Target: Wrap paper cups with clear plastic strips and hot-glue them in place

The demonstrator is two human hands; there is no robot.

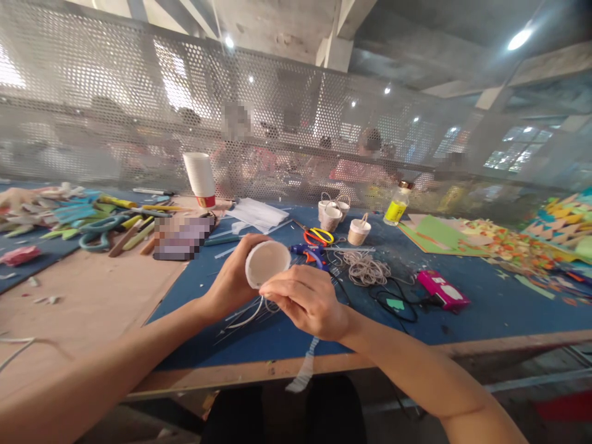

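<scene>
My left hand (234, 280) is wrapped round a small white paper cup (266, 262), holding it on its side with the open mouth facing me above the blue table cover (481, 320). My right hand (308, 300) is closed in a pinch against the cup's lower rim. A thin white strip (250, 316) hangs down from the cup below my hands. What the right fingers pinch is hidden. Just behind the cup lie a blue glue gun (312, 253) and red-and-yellow scissors (318, 235).
Small rope-wrapped cups (359, 231) and a coil of twine (367, 269) lie behind. A pink glue gun (443, 290), a yellow bottle (398, 206), a stack of white cups (200, 179), coloured paper (485, 240) and foam scraps (69, 213) surround them. A perforated screen (139, 92) backs the table; people sit beyond it.
</scene>
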